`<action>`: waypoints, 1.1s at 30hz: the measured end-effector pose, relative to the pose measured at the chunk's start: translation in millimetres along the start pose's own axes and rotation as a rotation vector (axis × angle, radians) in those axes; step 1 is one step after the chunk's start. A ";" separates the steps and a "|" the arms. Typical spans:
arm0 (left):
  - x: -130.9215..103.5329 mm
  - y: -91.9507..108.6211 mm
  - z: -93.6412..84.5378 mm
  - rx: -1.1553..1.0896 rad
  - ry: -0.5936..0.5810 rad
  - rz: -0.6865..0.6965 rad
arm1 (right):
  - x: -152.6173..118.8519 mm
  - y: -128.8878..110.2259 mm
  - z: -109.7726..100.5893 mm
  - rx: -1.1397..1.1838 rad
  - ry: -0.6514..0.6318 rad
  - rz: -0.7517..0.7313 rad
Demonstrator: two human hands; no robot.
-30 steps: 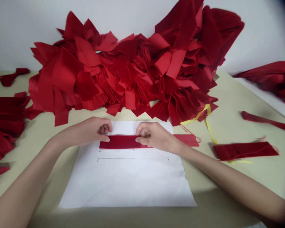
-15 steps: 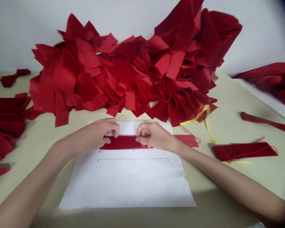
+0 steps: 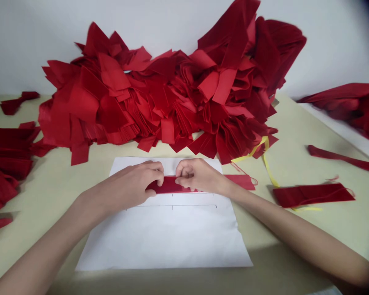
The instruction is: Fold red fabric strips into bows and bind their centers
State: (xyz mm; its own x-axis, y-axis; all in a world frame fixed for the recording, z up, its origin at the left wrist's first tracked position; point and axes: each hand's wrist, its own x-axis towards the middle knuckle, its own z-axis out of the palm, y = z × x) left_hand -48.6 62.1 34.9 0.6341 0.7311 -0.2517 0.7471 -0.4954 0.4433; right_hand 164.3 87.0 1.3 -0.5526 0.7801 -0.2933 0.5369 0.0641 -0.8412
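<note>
A red velvet strip [image 3: 167, 186] lies flat across the white paper [image 3: 164, 241], just above the upper of two ruled lines drawn on it. My left hand [image 3: 140, 180] curls over the strip's left part, thumb along its near edge and fingers at its far edge. Close by, my right hand [image 3: 198, 176] is closed, thumb and forefinger pressed together at the strip's middle with the other fingers curled onto it. The end of a lighter red piece [image 3: 241, 181] with a loose thread shows beyond my right hand; how the two join is hidden.
A big heap of red fabric strips [image 3: 160, 98] stands behind the paper against the wall. More red fabric [image 3: 9, 151] lies at the left. On the right are a red folded piece [image 3: 313, 195], a yellow ribbon [image 3: 269, 164] and a narrow red strip [image 3: 341, 158].
My left hand has slid right along the strip, closer to my right hand, covering its left end. My right hand stays in place. The view has shifted slightly.
</note>
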 end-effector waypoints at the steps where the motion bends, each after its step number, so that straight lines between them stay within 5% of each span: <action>1: 0.2 0.0 0.2 0.001 -0.003 -0.005 | -0.1 -0.1 -0.5 -0.003 -0.004 -0.001; 11: 0.4 -2.4 -0.1 0.014 -0.013 0.009 | 1.8 2.7 -1.1 0.005 -0.033 0.004; 15: 1.1 -1.6 -0.5 0.015 0.000 0.031 | -5.3 -7.9 -20.5 -0.004 0.024 -0.027; 19: 1.2 -0.3 -1.1 0.005 -0.004 0.021 | -30.3 -15.8 -62.5 -0.285 0.130 -0.134; 23: -0.1 0.8 -1.4 -0.003 -0.002 0.006 | -61.4 -3.1 -91.7 -0.646 -0.019 0.092; 28: -0.9 1.0 -1.5 -0.005 0.002 0.005 | -76.6 22.0 -93.5 -0.901 -0.022 0.074; 33: 0.7 0.7 -1.7 -0.007 0.004 0.020 | -74.3 32.0 -90.9 -0.827 -0.028 0.024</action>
State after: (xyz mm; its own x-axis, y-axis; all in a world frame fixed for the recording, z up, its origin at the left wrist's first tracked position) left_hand -48.0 63.0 36.5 0.6481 0.7230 -0.2392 0.7329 -0.5068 0.4539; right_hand 280.4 87.7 37.5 -0.5450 0.7719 -0.3274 0.8382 0.4933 -0.2324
